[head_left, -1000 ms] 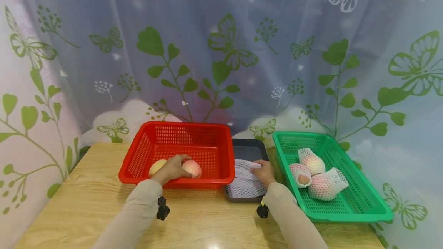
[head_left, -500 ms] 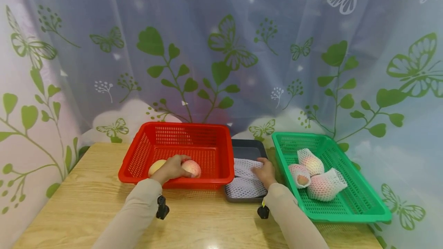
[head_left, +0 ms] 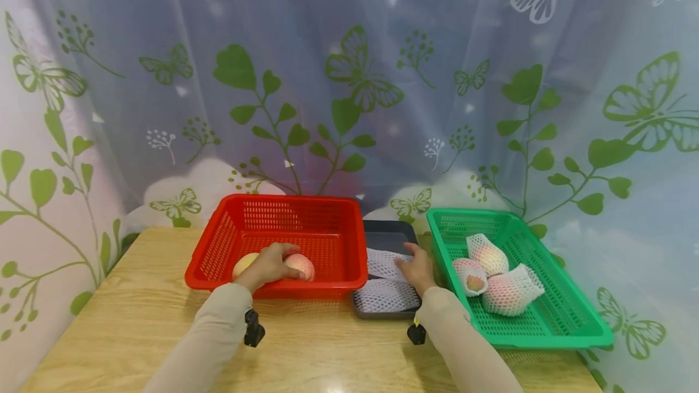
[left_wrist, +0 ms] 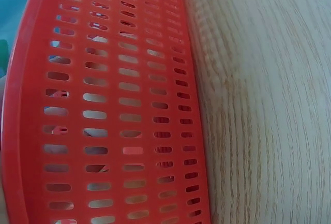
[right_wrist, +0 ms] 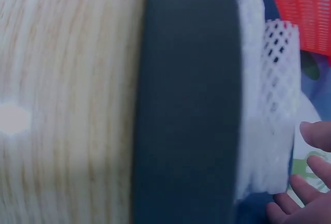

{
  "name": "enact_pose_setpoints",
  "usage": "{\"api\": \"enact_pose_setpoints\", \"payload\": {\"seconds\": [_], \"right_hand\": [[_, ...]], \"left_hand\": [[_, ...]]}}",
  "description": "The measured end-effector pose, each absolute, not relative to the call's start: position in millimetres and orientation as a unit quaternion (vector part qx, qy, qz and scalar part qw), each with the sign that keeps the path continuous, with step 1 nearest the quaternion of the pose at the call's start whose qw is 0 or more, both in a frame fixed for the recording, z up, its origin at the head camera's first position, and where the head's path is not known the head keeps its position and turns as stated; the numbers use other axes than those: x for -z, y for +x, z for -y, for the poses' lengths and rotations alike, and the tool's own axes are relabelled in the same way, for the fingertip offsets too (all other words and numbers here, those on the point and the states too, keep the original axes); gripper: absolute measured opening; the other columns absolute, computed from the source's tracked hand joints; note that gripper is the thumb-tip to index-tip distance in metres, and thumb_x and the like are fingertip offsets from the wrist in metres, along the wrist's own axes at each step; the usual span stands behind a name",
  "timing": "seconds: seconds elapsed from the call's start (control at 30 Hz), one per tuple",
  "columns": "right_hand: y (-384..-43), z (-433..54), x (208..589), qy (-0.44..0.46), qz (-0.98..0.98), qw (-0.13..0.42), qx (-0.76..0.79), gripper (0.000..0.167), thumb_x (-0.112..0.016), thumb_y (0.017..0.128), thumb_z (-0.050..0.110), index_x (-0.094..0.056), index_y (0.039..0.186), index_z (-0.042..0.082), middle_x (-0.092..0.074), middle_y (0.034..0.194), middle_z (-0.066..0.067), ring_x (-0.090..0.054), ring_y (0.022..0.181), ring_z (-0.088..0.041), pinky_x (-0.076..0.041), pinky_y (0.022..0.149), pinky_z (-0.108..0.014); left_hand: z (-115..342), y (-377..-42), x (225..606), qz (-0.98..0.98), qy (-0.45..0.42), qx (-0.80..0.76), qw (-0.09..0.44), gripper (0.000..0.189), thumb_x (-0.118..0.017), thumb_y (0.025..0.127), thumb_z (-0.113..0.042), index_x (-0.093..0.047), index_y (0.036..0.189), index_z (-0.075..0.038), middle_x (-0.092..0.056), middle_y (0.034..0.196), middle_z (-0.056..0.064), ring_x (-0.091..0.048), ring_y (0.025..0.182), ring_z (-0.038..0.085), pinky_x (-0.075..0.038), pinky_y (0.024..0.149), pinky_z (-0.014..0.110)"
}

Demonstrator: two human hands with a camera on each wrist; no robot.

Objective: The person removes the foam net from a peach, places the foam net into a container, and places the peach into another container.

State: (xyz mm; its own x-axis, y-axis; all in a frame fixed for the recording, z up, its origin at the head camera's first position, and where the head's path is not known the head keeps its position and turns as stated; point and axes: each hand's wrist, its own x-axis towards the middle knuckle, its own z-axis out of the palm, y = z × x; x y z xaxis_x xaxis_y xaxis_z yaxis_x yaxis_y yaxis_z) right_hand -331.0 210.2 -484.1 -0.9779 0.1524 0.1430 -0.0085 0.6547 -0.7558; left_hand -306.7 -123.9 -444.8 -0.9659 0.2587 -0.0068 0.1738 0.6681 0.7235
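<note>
In the head view my left hand (head_left: pixel 269 264) reaches over the front rim of the red basket (head_left: pixel 295 287). Its thumb and fingers curl round a pinkish peach (head_left: pixel 302 266). A yellowish peach (head_left: pixel 245 263) lies left of that hand, partly covered by it. My right hand (head_left: pixel 417 267) hovers at the right side of the dark tray (head_left: pixel 389 235), its fingers spread and loosely bent. White foam fruit nets (head_left: pixel 385 296) lie flat in the tray. In the right wrist view, the fingers (right_wrist: pixel 319 171) stand beside a foam net (right_wrist: pixel 280 74) and hold nothing.
A green basket (head_left: pixel 546 339) to the right holds several peaches in foam nets (head_left: pixel 512 291). The red basket's slotted wall (left_wrist: pixel 111 100) fills much of the left wrist view. A patterned curtain (head_left: pixel 306 77) hangs behind the wooden table (head_left: pixel 306 356).
My right fingers have let go of the upper foam net and spread apart. That net now lies further back, with a gap before the front one. The left hand stays on the peach.
</note>
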Motion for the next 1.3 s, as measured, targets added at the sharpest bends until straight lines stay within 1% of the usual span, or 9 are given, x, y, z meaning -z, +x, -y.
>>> {"api": "enact_pose_setpoints", "payload": {"seconds": [0.43,0.73,0.9,0.93,1.0,1.1,1.17,1.23,1.3], "right_hand": [[-325.9,-217.7,444.2,0.008,0.879,0.050,-0.474,0.051,-0.064,0.092,0.014,-0.047,0.138,-0.001,-0.044,0.142,-0.023,-0.036,0.134,-0.041,-0.036,0.106,-0.054],[-315.5,-239.4,419.7,0.012,0.849,0.067,-0.524,0.051,-0.064,0.093,0.018,-0.048,0.138,0.002,-0.046,0.142,-0.020,-0.038,0.134,-0.037,-0.038,0.106,-0.051],[-300.3,-260.3,409.2,0.000,0.846,0.051,-0.530,0.055,-0.062,0.095,0.026,-0.042,0.142,0.007,-0.039,0.147,-0.017,-0.032,0.137,-0.035,-0.036,0.107,-0.052],[-298.2,-265.0,408.0,-0.003,0.846,0.051,-0.531,0.056,-0.062,0.095,0.027,-0.041,0.143,0.008,-0.038,0.148,-0.017,-0.031,0.138,-0.035,-0.035,0.107,-0.052],[-293.6,-273.9,405.8,-0.012,0.847,0.052,-0.529,0.058,-0.061,0.095,0.029,-0.040,0.144,0.009,-0.037,0.149,-0.017,-0.031,0.138,-0.035,-0.035,0.107,-0.053],[-286.3,-288.0,403.9,-0.023,0.849,0.056,-0.525,0.058,-0.060,0.095,0.030,-0.038,0.145,0.010,-0.036,0.150,-0.016,-0.030,0.139,-0.035,-0.034,0.108,-0.053],[-280.5,-296.9,402.0,-0.030,0.852,0.058,-0.520,0.059,-0.059,0.096,0.031,-0.036,0.147,0.009,-0.034,0.151,-0.017,-0.029,0.139,-0.035,-0.033,0.108,-0.053],[-275.0,-306.3,400.8,-0.032,0.850,0.062,-0.522,0.061,-0.058,0.096,0.032,-0.035,0.147,0.009,-0.033,0.152,-0.018,-0.027,0.140,-0.036,-0.033,0.109,-0.053],[-269.5,-315.1,399.4,-0.033,0.847,0.069,-0.527,0.063,-0.058,0.096,0.034,-0.034,0.148,0.009,-0.032,0.152,-0.017,-0.027,0.140,-0.036,-0.034,0.108,-0.053]], "left_hand": [[126.9,-307.8,441.3,-0.894,0.116,-0.431,0.037,0.058,-0.079,0.077,-0.009,-0.056,0.129,0.003,-0.059,0.125,0.026,-0.054,0.117,0.041,-0.047,0.097,0.049],[117.0,-300.3,431.7,-0.891,0.121,-0.436,0.024,0.063,-0.080,0.078,-0.019,-0.054,0.133,-0.001,-0.056,0.131,0.023,-0.051,0.122,0.040,-0.045,0.099,0.051],[99.7,-290.3,421.9,-0.887,0.140,-0.441,0.003,0.062,-0.079,0.079,-0.020,-0.055,0.134,-0.004,-0.056,0.133,0.020,-0.051,0.124,0.037,-0.044,0.100,0.051],[95.8,-288.1,419.5,-0.885,0.142,-0.443,0.000,0.062,-0.079,0.079,-0.020,-0.054,0.134,-0.005,-0.056,0.133,0.019,-0.051,0.123,0.037,-0.045,0.099,0.050],[88.2,-284.0,415.7,-0.880,0.146,-0.452,0.001,0.063,-0.079,0.080,-0.021,-0.053,0.135,-0.006,-0.055,0.134,0.018,-0.060,0.109,0.038,-0.050,0.092,0.049],[75.0,-277.3,410.2,-0.883,0.152,-0.445,-0.008,0.063,-0.079,0.080,-0.023,-0.053,0.136,-0.009,-0.055,0.135,0.015,-0.061,0.106,0.036,-0.051,0.090,0.048],[65.8,-273.1,407.4,-0.882,0.160,-0.442,-0.012,0.064,-0.079,0.080,-0.024,-0.053,0.136,-0.009,-0.055,0.135,0.014,-0.061,0.107,0.036,-0.051,0.090,0.050],[56.0,-269.4,405.2,-0.884,0.170,-0.436,-0.023,0.063,-0.079,0.079,-0.026,-0.054,0.135,-0.009,-0.056,0.135,0.012,-0.052,0.121,0.033,-0.046,0.097,0.051],[46.1,-266.3,404.5,-0.878,0.183,-0.441,-0.024,0.064,-0.079,0.079,-0.026,-0.054,0.135,-0.007,-0.057,0.133,0.013,-0.053,0.120,0.034,-0.047,0.096,0.051]]}}
